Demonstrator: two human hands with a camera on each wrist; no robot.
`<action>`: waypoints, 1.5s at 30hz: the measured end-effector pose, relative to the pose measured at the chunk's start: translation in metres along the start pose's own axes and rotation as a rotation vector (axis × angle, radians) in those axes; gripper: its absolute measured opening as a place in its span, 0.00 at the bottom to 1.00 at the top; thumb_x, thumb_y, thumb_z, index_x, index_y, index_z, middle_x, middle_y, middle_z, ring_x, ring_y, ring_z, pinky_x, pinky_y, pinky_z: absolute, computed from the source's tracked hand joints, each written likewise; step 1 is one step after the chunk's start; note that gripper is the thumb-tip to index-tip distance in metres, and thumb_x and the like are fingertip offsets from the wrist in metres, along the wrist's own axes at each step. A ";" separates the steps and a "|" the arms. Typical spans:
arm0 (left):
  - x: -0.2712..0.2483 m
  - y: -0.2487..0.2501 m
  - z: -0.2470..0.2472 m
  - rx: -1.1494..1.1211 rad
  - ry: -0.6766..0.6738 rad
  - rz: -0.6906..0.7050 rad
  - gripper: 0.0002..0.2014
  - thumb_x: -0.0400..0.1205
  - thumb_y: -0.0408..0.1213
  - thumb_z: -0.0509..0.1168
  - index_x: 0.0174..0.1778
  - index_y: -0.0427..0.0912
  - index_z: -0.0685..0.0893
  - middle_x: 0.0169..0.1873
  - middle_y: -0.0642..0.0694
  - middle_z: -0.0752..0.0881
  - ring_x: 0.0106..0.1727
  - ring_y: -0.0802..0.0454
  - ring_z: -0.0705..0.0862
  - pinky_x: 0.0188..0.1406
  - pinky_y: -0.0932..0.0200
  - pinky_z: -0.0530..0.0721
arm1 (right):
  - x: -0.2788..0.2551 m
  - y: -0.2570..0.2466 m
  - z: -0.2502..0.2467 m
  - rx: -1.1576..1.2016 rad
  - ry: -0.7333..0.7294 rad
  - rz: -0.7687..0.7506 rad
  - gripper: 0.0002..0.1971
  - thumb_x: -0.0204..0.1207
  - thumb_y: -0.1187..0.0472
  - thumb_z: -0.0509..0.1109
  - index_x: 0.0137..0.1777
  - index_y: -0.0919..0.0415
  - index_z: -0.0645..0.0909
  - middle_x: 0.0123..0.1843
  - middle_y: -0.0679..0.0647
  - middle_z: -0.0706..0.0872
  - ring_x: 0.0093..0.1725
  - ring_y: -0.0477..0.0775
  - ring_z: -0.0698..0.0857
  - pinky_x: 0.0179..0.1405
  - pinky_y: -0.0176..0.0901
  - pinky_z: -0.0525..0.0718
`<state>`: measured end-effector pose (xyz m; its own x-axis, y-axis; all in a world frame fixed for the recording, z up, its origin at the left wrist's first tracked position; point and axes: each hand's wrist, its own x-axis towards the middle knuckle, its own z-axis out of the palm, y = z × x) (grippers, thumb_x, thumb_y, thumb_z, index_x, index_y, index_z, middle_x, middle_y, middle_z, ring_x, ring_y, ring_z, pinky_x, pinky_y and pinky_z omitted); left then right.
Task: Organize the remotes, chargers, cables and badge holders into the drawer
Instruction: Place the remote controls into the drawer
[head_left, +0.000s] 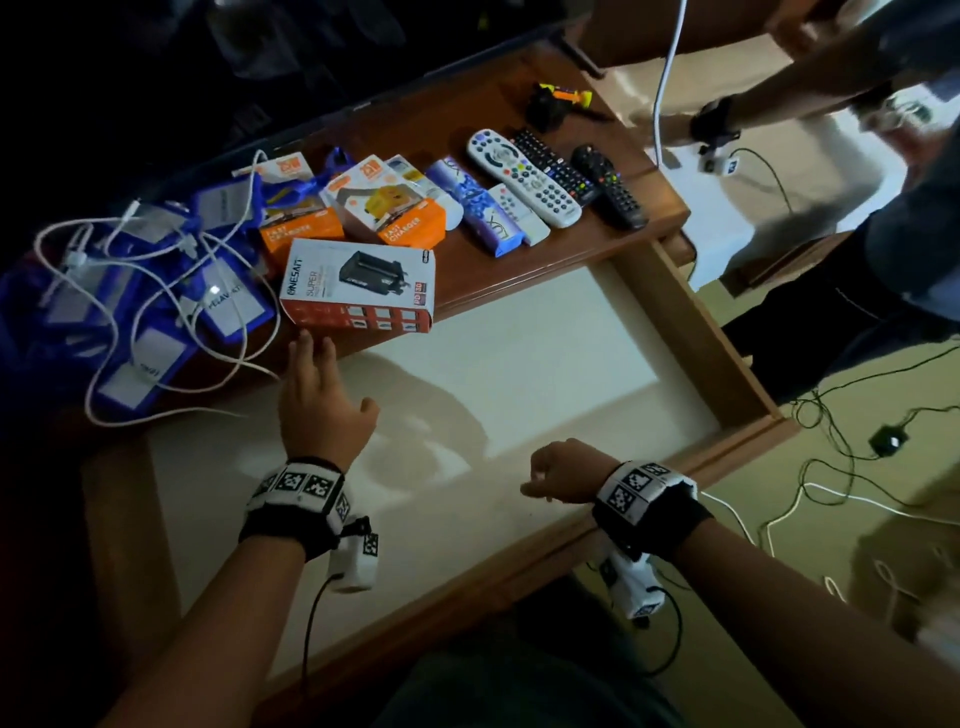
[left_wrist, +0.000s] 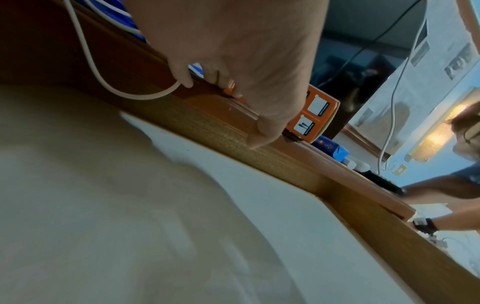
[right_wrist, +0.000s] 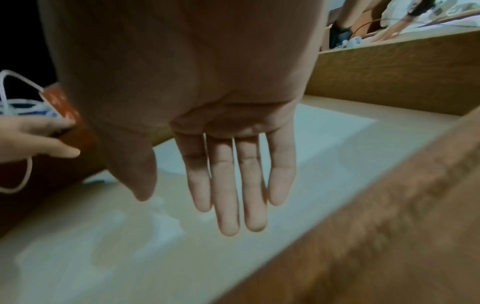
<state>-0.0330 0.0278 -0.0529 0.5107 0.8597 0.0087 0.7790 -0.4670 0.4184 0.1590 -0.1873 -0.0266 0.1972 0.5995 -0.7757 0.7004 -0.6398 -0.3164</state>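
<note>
Both hands hold nothing: the left hand (head_left: 317, 400), fingers straight, reaches up to the near edge of the charger box (head_left: 358, 283) just beyond its fingertips on the bench (head_left: 519, 270), the box's long side lying crosswise. To its right, the right hand (head_left: 558, 473) hangs relaxed over the open drawer (head_left: 519, 364), farther from the box, so the left looks the likelier to take it.

Drawer (head_left: 691, 332) of matt wood; charger box (head_left: 358, 286) glossy card; cables (head_left: 156, 291) smooth plastic.

We've got the drawer (head_left: 649, 332) pulled out below the desktop (head_left: 519, 260). On top, L to R: badge holders (head_left: 156, 291) w/ cables (head_left: 171, 312) lying over them, charger boxes (head_left: 358, 283), then remotes (head_left: 524, 176) side by side. Nearest charger box sits at the desktop's front edge, just above the drawer.
</note>
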 end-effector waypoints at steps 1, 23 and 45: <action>-0.002 0.005 -0.001 -0.047 0.065 0.011 0.30 0.71 0.38 0.69 0.71 0.36 0.75 0.74 0.33 0.69 0.73 0.34 0.69 0.68 0.37 0.72 | -0.001 0.003 -0.009 0.005 0.028 -0.021 0.14 0.78 0.47 0.67 0.43 0.59 0.82 0.44 0.56 0.90 0.42 0.52 0.84 0.47 0.44 0.81; 0.128 0.303 0.065 -0.340 -0.031 0.124 0.08 0.75 0.32 0.69 0.50 0.43 0.87 0.48 0.47 0.82 0.50 0.52 0.82 0.56 0.60 0.79 | 0.084 0.156 -0.278 0.245 0.784 -0.295 0.15 0.69 0.61 0.74 0.55 0.64 0.84 0.56 0.65 0.80 0.58 0.67 0.75 0.57 0.43 0.69; 0.164 0.372 0.122 0.149 0.079 0.099 0.15 0.74 0.46 0.64 0.53 0.42 0.82 0.60 0.45 0.80 0.68 0.42 0.75 0.60 0.41 0.75 | 0.121 0.179 -0.258 0.237 1.053 -0.386 0.18 0.61 0.64 0.75 0.53 0.61 0.82 0.50 0.64 0.79 0.48 0.66 0.77 0.42 0.53 0.81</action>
<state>0.3854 -0.0299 -0.0068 0.5617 0.8191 0.1163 0.7749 -0.5701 0.2729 0.4856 -0.1054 -0.0358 0.5518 0.8090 0.2026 0.7142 -0.3329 -0.6157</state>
